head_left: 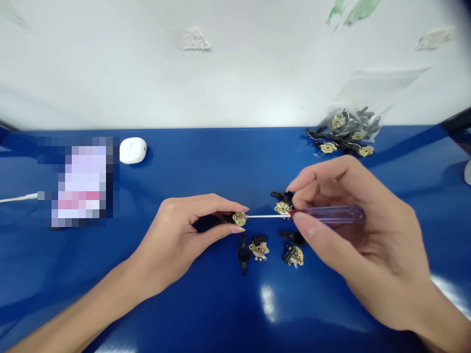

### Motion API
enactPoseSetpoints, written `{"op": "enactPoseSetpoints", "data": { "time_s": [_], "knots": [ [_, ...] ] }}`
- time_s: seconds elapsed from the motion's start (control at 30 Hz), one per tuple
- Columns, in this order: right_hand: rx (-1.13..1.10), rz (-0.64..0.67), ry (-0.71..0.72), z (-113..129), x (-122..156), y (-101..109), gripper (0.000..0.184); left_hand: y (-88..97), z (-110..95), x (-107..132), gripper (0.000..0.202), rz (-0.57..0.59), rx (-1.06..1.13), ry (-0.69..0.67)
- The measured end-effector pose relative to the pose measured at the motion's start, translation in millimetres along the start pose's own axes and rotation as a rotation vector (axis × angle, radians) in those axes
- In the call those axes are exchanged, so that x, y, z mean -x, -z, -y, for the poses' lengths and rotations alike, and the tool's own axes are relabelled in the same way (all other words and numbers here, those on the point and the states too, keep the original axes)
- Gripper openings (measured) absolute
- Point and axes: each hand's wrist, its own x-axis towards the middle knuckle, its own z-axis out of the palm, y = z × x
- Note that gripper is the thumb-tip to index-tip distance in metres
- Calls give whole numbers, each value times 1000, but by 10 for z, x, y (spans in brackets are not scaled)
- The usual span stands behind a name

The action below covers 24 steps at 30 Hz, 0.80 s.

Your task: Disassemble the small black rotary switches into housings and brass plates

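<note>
Brass disc (239, 218), black plastic housing (228, 217)

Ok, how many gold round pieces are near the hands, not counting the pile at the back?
4 gold pieces. One is in the left hand, at the screwdriver tip. One is by the shaft, near the right hand. Two lie closer to the person. More may hide under the hands.
</note>
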Motion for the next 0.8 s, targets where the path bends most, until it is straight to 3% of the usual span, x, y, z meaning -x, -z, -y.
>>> {"op": "enactPoseSetpoints", "data": {
  "time_s": [0.23,0.33,0.8],
  "knots": [
    [-16,-13,-4,4,-6,-8,19,-16,2,-7,14,-9,-5,-4],
    [-67,33,-38,9,-4,-5,9,-19,3,-2,15,-4,-7,-3],
    [-92,-3,-67,3,-26,-15,12,-3,18,-3,15,-1,-10,-14]
  ]
}}
